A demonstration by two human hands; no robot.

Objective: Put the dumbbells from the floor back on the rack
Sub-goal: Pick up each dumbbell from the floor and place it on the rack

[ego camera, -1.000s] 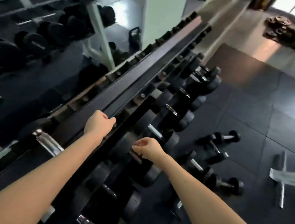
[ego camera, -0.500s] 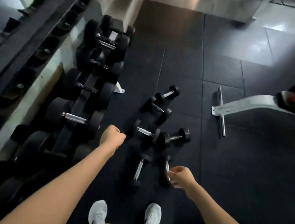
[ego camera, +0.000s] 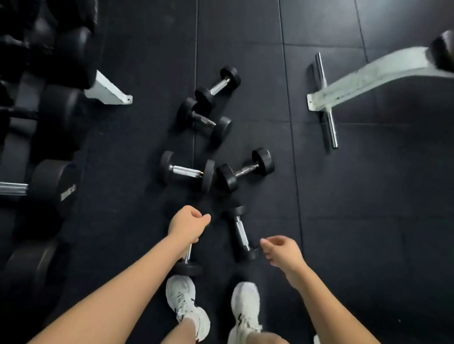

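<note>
Hands: left hand [ego camera: 188,224], right hand [ego camera: 284,251] loosely curled, empty | dumbbell [ego camera: 241,235] between them (floor)

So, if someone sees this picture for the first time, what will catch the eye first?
Probably the small dumbbells scattered on the black rubber floor in the middle, with two bare arms reaching down toward the nearest ones, left hand and right hand. Next come the white shoes at the bottom and the pale bench frame at upper right.
</note>
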